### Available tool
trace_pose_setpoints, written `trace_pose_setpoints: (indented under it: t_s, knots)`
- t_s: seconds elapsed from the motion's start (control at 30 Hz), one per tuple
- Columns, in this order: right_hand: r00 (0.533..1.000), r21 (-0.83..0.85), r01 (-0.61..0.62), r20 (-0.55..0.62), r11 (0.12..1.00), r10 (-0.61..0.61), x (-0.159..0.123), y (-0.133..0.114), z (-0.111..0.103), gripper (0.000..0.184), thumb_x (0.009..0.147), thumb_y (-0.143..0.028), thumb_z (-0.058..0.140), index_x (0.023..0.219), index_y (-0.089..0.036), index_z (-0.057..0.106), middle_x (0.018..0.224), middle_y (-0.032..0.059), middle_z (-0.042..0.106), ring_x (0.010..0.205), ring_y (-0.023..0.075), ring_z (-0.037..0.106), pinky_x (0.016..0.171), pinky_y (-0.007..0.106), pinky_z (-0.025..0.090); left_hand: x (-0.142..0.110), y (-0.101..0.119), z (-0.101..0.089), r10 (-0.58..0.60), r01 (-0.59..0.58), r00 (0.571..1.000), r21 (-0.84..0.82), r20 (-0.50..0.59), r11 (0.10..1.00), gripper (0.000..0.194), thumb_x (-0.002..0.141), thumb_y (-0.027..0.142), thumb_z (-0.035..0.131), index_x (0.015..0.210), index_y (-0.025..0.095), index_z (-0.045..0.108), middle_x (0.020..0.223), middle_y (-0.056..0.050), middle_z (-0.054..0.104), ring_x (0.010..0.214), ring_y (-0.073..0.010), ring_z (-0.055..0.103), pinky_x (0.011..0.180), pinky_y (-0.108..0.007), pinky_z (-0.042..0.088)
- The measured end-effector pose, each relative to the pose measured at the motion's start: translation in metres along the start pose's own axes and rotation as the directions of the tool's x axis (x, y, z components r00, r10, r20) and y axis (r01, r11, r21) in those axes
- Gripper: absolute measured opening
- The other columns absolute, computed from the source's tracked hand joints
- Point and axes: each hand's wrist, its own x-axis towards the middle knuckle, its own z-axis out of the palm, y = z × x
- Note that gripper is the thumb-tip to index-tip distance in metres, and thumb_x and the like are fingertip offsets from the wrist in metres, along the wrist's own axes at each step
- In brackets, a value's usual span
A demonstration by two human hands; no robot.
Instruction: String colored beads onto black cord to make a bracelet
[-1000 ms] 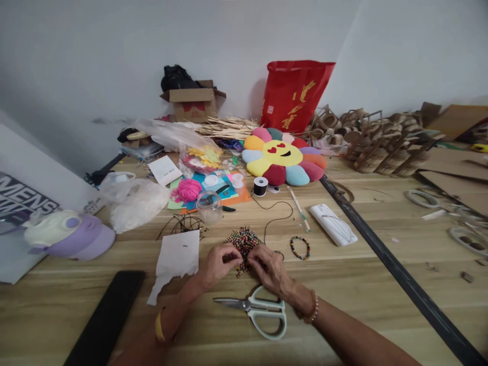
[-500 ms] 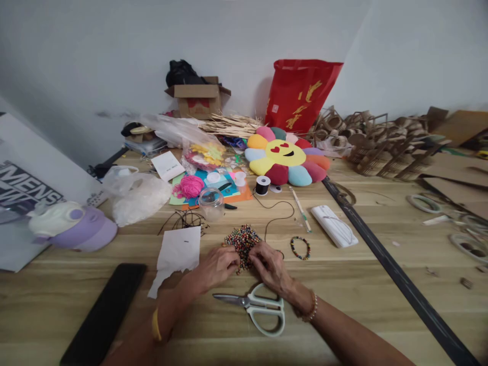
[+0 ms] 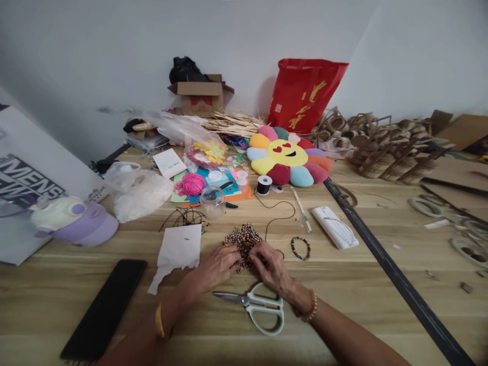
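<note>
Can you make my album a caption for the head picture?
Left hand and right hand at a colourful bead pile, scissors nearby.

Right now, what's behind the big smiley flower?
Behind the smiley flower stands a red bag, with pale strips lying behind to the left. The flower covers part of the bag's bottom, so anything tucked right behind its petals can't be seen.

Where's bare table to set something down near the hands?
Best is the wood between the right forearm, the loose bracelet and the black strip. A narrow gap separates the torn paper from the bead pile. Crowded: around the pink yarn and jar.
</note>
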Motion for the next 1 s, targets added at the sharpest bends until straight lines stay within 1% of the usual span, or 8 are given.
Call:
trace_pose_setpoints:
  t_s: [0.13,0.2,0.33,0.43,0.53,0.63,0.77,1.0]
  knots:
    - [1.000,0.004,-0.006,0.004,1.000,0.006,-0.001,0.001,0.000,0.013,0.094,-0.019,0.047,0.083,-0.020,0.054,0.074,0.0034,0.058,0.067,0.0155,0.054,0.062,0.026,0.045,0.000,0.000,0.000,0.023,-0.023,0.999,-0.004,-0.024,1.000,0.014,0.090,0.016,0.052,0.086,0.018,0.065,0.092,-0.004,0.065,0.091,-0.0188,0.060,0.085,-0.028,0.044]
    - [1.000,0.008,-0.012,0.003,1.000,0.012,-0.001,0.000,-0.001,0.013,0.094,-0.019,0.047,0.083,-0.020,0.054,0.074,0.0035,0.058,0.068,0.0157,0.054,0.062,0.026,0.045,0.002,0.002,-0.002,0.007,-0.008,0.999,-0.030,-0.051,1.000,0.015,0.089,0.016,0.052,0.083,0.018,0.066,0.089,-0.004,0.066,0.086,-0.0183,0.061,0.082,-0.027,0.045]
    - [1.000,0.021,-0.007,0.002,1.000,0.007,0.001,-0.003,-0.002,0.013,0.094,-0.019,0.046,0.083,-0.020,0.054,0.075,0.0033,0.058,0.069,0.0157,0.055,0.062,0.026,0.045,0.007,0.006,-0.009,-0.121,0.100,0.986,-0.167,-0.117,0.981,0.015,0.085,0.013,0.056,0.079,0.018,0.069,0.082,-0.003,0.070,0.076,-0.0162,0.062,0.074,-0.025,0.046]
    - [1.000,0.031,0.000,-0.010,1.000,0.000,0.002,-0.005,-0.003,0.012,0.094,-0.018,0.046,0.085,-0.020,0.054,0.076,0.0037,0.059,0.070,0.0154,0.054,0.063,0.026,0.045,0.010,0.005,-0.012,-0.249,0.185,0.954,-0.329,-0.166,0.926,0.011,0.080,0.015,0.061,0.080,0.017,0.071,0.078,-0.002,0.072,0.068,-0.0150,0.062,0.067,-0.023,0.046]
    - [1.000,0.036,0.007,-0.012,0.999,-0.007,0.002,-0.005,-0.003,0.012,0.095,-0.018,0.045,0.086,-0.020,0.053,0.076,0.0033,0.058,0.070,0.0150,0.054,0.063,0.026,0.045,0.012,-0.001,-0.009,-0.314,0.190,0.929,-0.476,-0.195,0.859,0.010,0.078,0.020,0.063,0.079,0.015,0.073,0.074,-0.002,0.073,0.064,-0.0147,0.062,0.062,-0.023,0.046]
    - [1.000,0.024,0.015,-0.005,1.000,-0.015,0.002,-0.005,-0.003,0.013,0.096,-0.019,0.043,0.086,-0.020,0.053,0.076,0.0031,0.057,0.069,0.0150,0.054,0.063,0.026,0.045,0.012,-0.008,-0.002,-0.317,0.150,0.926,-0.574,-0.203,0.805,0.015,0.078,0.024,0.064,0.080,0.014,0.073,0.074,-0.004,0.073,0.064,-0.0149,0.062,0.061,-0.022,0.047]
    - [1.000,0.004,0.015,0.016,1.000,-0.015,0.001,-0.005,-0.004,0.013,0.095,-0.019,0.044,0.086,-0.019,0.053,0.076,0.0039,0.058,0.069,0.0153,0.054,0.063,0.026,0.045,0.013,-0.014,0.005,-0.293,0.107,0.937,-0.637,-0.193,0.764,0.015,0.077,0.025,0.065,0.081,0.013,0.074,0.077,-0.006,0.074,0.069,-0.0157,0.063,0.065,-0.024,0.049]
    - [1.000,-0.002,0.012,0.016,1.000,-0.012,0.002,-0.006,-0.003,0.012,0.094,-0.019,0.045,0.084,-0.020,0.053,0.075,0.0030,0.057,0.067,0.0151,0.054,0.061,0.025,0.044,0.013,-0.014,0.003,-0.272,0.082,0.946,-0.679,-0.178,0.730,0.014,0.077,0.024,0.066,0.081,0.013,0.073,0.081,-0.006,0.073,0.075,-0.0166,0.064,0.071,-0.026,0.050]
